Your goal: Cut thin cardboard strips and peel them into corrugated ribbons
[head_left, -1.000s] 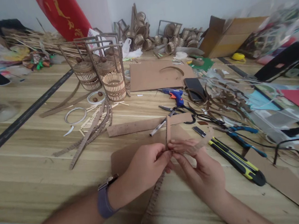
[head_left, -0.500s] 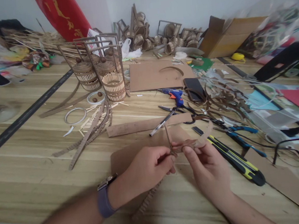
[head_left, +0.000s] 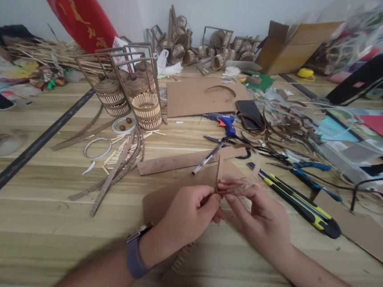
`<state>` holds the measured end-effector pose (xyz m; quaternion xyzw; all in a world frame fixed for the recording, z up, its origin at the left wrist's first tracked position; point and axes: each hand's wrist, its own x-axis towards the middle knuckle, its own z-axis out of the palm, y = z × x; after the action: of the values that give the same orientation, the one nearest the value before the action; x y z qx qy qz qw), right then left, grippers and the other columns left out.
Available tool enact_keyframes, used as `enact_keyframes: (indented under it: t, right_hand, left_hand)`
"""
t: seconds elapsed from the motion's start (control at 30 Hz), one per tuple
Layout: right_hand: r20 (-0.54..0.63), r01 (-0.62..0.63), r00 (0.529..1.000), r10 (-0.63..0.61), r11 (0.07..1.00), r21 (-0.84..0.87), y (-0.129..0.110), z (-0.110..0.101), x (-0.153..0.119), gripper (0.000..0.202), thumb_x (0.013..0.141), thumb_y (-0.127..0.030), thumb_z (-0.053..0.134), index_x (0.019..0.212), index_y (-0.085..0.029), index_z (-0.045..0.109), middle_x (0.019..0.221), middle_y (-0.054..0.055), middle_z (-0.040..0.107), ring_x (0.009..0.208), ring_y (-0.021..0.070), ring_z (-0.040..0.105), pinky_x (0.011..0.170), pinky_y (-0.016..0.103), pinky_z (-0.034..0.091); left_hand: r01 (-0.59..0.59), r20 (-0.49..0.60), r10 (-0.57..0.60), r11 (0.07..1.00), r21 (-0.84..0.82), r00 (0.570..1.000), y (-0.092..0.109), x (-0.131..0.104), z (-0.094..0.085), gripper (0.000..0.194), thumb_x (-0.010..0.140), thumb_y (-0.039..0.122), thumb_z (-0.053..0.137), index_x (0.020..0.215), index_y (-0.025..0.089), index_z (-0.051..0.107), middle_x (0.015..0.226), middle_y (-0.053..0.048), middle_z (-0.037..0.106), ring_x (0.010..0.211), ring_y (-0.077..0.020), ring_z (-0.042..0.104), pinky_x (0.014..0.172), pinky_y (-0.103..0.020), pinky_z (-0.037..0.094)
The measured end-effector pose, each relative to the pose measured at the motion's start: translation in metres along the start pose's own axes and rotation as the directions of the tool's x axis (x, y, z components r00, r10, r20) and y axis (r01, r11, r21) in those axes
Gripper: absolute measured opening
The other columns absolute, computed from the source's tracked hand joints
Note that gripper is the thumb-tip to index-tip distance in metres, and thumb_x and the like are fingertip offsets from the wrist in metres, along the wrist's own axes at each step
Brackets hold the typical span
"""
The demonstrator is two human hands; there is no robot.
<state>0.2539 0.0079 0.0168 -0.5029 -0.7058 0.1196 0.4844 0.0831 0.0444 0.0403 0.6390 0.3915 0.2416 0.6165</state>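
My left hand [head_left: 194,210], with a purple-banded watch on the wrist, is closed with thumb and fingertips pinched on a narrow brown cardboard strip [head_left: 219,170]. One end of the strip stands up past the fingertips. A ridged, corrugated length [head_left: 184,256] hangs below the left wrist, blurred; where it joins is hidden. My right hand [head_left: 263,217] is closed too, its thumb and fingers pinching the strip close against the left fingertips. A thin pale piece, blurred, sticks out beyond the right fingers. Under both hands lies a brown cardboard sheet [head_left: 156,204].
A yellow-black utility knife [head_left: 297,201] lies right of my right hand. Beyond are a pen [head_left: 208,158], a flat cardboard strip [head_left: 176,161], scissors [head_left: 216,139], a blue glue gun [head_left: 223,123] and a phone [head_left: 249,114]. Small lidded baskets [head_left: 146,111] and loose strips [head_left: 114,177] stand left.
My right hand has moved left and closer to my left hand. The upright strip end leans a little more to the right, and the pale piece has shifted left.
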Motion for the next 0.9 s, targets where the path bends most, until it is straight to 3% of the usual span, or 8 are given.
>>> enact_keyframes:
  t: [0.27, 0.4, 0.53, 0.77, 0.9]
  right_hand:
    - [-0.020, -0.219, 0.973, 0.228, 0.954, 0.205, 0.0005, 0.0009, -0.0022, 0.004, 0.092, -0.026, 0.060, 0.091, -0.027, 0.063, 0.092, 0.002, 0.075, 0.084, 0.0177, 0.072, 0.073, 0.030, 0.059]
    - [-0.029, -0.174, 0.983, 0.180, 0.973, 0.149, 0.0025, 0.0012, -0.0061, 0.007, 0.091, -0.024, 0.061, 0.097, -0.028, 0.065, 0.093, 0.003, 0.074, 0.085, 0.0184, 0.071, 0.074, 0.032, 0.058]
    - [-0.020, -0.029, 0.999, 0.030, 0.999, 0.046, 0.0032, 0.0012, -0.0063, 0.011, 0.090, -0.022, 0.062, 0.100, -0.028, 0.064, 0.099, 0.004, 0.075, 0.096, 0.0213, 0.070, 0.082, 0.038, 0.056]
    - [0.003, 0.052, 0.999, -0.052, 0.997, -0.066, -0.0001, 0.0008, 0.0017, 0.007, 0.092, -0.022, 0.060, 0.091, -0.028, 0.062, 0.098, 0.003, 0.077, 0.095, 0.0222, 0.072, 0.083, 0.042, 0.055]
    - [-0.035, 0.019, 0.999, -0.022, 0.996, -0.092, -0.0004, 0.0001, -0.0019, 0.006, 0.093, -0.024, 0.060, 0.094, -0.028, 0.063, 0.097, 0.003, 0.077, 0.096, 0.0220, 0.071, 0.086, 0.041, 0.053]
  left_hand:
    - [0.001, 0.034, -0.002, 1.000, 0.009, 0.999, 0.0008, -0.0009, 0.0011, 0.032, 0.092, 0.037, 0.046, 0.073, 0.016, 0.062, 0.073, -0.007, 0.073, 0.067, -0.0183, 0.070, 0.062, -0.025, 0.053]
    - [-0.009, 0.044, 0.011, 0.998, -0.061, 0.999, -0.0012, 0.0012, 0.0006, 0.035, 0.091, 0.047, 0.051, 0.082, 0.015, 0.062, 0.078, -0.008, 0.072, 0.073, -0.0201, 0.070, 0.066, -0.028, 0.054]
    - [0.003, 0.080, 0.011, 0.986, -0.169, 0.997, -0.0019, 0.0030, 0.0004, 0.042, 0.091, 0.054, 0.048, 0.084, 0.015, 0.060, 0.076, -0.008, 0.070, 0.070, -0.0195, 0.069, 0.064, -0.028, 0.054]
    - [0.031, 0.056, -0.025, 0.995, -0.094, 0.998, 0.0003, -0.0005, 0.0033, 0.034, 0.093, 0.045, 0.046, 0.082, 0.015, 0.058, 0.079, -0.012, 0.073, 0.073, -0.0227, 0.072, 0.066, -0.031, 0.057]
    - [-0.009, 0.057, 0.010, 1.000, -0.025, 0.998, -0.0008, -0.0023, 0.0029, 0.032, 0.095, 0.039, 0.044, 0.082, 0.015, 0.061, 0.081, -0.013, 0.075, 0.074, -0.0227, 0.074, 0.065, -0.030, 0.057]
